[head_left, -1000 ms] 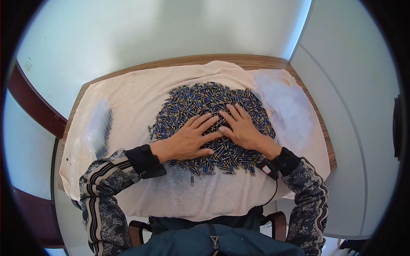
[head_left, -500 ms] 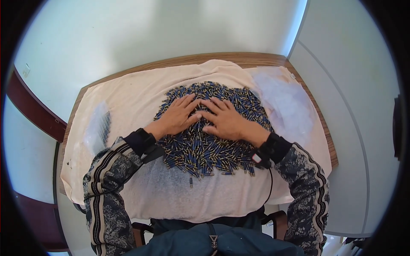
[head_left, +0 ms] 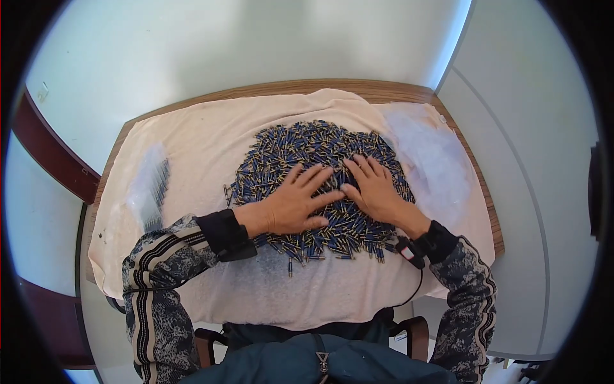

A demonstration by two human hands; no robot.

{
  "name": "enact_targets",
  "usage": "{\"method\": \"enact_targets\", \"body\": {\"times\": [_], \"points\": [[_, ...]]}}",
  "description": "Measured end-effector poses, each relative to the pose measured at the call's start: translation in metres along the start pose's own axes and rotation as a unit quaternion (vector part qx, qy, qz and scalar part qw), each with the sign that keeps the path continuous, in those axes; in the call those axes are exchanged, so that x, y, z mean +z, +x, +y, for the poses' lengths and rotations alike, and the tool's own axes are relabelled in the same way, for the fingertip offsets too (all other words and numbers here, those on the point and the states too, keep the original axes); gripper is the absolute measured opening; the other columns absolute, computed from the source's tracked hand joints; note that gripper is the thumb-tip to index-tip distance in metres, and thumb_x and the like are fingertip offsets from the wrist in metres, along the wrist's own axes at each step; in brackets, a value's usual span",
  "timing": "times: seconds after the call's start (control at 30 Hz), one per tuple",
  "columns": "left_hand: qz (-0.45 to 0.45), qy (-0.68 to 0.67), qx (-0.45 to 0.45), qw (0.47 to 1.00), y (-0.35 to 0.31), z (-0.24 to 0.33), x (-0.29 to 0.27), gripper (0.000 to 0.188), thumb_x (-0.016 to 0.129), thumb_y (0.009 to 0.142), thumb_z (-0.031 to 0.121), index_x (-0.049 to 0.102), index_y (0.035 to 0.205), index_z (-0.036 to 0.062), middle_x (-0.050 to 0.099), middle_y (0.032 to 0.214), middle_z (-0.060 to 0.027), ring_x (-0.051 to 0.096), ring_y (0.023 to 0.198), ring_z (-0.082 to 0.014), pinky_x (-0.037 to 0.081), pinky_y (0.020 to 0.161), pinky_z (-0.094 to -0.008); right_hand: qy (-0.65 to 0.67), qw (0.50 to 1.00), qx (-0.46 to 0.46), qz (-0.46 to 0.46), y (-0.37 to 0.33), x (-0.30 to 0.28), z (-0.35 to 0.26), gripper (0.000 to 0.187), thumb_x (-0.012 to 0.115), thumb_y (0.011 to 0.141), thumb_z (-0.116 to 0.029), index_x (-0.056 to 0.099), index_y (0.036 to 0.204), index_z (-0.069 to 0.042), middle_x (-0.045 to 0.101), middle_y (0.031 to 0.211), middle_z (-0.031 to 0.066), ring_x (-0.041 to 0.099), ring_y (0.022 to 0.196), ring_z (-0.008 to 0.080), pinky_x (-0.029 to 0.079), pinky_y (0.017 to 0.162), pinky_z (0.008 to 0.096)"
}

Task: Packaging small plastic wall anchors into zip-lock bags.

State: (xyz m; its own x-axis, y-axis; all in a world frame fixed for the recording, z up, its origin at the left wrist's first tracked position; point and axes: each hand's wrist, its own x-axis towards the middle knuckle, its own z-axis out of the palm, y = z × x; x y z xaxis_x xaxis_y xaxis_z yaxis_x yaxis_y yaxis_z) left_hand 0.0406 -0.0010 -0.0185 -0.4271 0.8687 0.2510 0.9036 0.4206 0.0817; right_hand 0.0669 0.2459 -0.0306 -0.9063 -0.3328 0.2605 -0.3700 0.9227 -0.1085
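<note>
A wide pile of small blue cylinders with gold-coloured ends, resembling jack plugs [head_left: 288, 144], covers the middle of a pale peach towel [head_left: 198, 147]. My left hand [head_left: 295, 203] lies palm down over the pile's near middle, its fingers spread. Just to its right, my right hand [head_left: 377, 189] rests on the pile with fingers stretched out and apart. The left fingertips come close to the right thumb. Neither hand visibly grips a piece, though the palms hide the plugs beneath them. One plug [head_left: 290, 267] lies apart at the pile's near edge.
A clear plastic bag of similar-sized pieces [head_left: 153, 185] lies on the towel's left side. Crumpled translucent plastic bags [head_left: 435, 166] lie to the right. The wooden tabletop [head_left: 275, 88] shows along the back, against a white wall. A dark cable [head_left: 419, 288] hangs from my right wrist.
Both hands have moved to the right across the pile, the left also toward me. They are further apart. The pile's far left part is now uncovered, and some plugs have shifted at its left edge.
</note>
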Motion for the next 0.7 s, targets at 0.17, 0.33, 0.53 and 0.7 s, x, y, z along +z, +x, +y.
{"method": "enact_targets", "body": {"times": [0.17, 0.33, 0.53, 0.7], "points": [[-0.014, 0.029, 0.097, 0.995, 0.000, 0.001, -0.005, 0.057, 0.057, 0.092, 0.048, 0.046, 0.143, 0.0236, 0.029, 0.154, -0.0193, 0.024, 0.144, -0.0390, 0.022, 0.115, -0.0545, 0.048, 0.998, -0.034, 0.012, -0.023, -0.018, -0.016, 0.053, 0.056, 0.095, -0.032, 0.044, 0.141, -0.009, 0.044, 0.144, 0.0164, 0.039, 0.133, 0.0375, 0.029, 0.109, 0.0513], [0.005, -0.020, 0.059, 0.998, 0.008, -0.028, -0.012, 0.055, 0.060, 0.090, 0.048, 0.051, 0.137, 0.0211, 0.037, 0.148, -0.0180, 0.034, 0.139, -0.0365, 0.028, 0.111, -0.0540, 0.080, 0.992, -0.100, 0.011, -0.031, -0.031, -0.012, 0.047, 0.065, 0.089, -0.023, 0.053, 0.132, -0.008, 0.050, 0.137, 0.0159, 0.044, 0.127, 0.0362, 0.037, 0.105, 0.0464], [0.065, -0.001, -0.044, 0.997, 0.004, -0.034, -0.014, 0.040, 0.066, 0.087, 0.037, 0.057, 0.118, 0.0137, 0.050, 0.128, -0.0135, 0.052, 0.113, -0.0323, 0.043, 0.093, -0.0460, 0.123, 0.987, -0.103, -0.026, -0.033, -0.049, -0.015, 0.042, 0.071, 0.083, -0.014, 0.060, 0.123, -0.009, 0.057, 0.127, 0.0135, 0.053, 0.115, 0.0325, 0.046, 0.096, 0.0396], [0.088, -0.057, -0.103, 0.989, 0.005, -0.037, -0.012, 0.031, 0.071, 0.084, 0.026, 0.058, 0.106, 0.0090, 0.055, 0.105, -0.0080, 0.060, 0.081, -0.0268, 0.050, 0.072, -0.0358, 0.213, 0.971, -0.107, -0.014, -0.021, -0.041, -0.007, 0.033, 0.071, 0.080, -0.006, 0.065, 0.113, -0.008, 0.064, 0.108, 0.0107, 0.063, 0.092, 0.0278, 0.052, 0.081, 0.0353]]}}
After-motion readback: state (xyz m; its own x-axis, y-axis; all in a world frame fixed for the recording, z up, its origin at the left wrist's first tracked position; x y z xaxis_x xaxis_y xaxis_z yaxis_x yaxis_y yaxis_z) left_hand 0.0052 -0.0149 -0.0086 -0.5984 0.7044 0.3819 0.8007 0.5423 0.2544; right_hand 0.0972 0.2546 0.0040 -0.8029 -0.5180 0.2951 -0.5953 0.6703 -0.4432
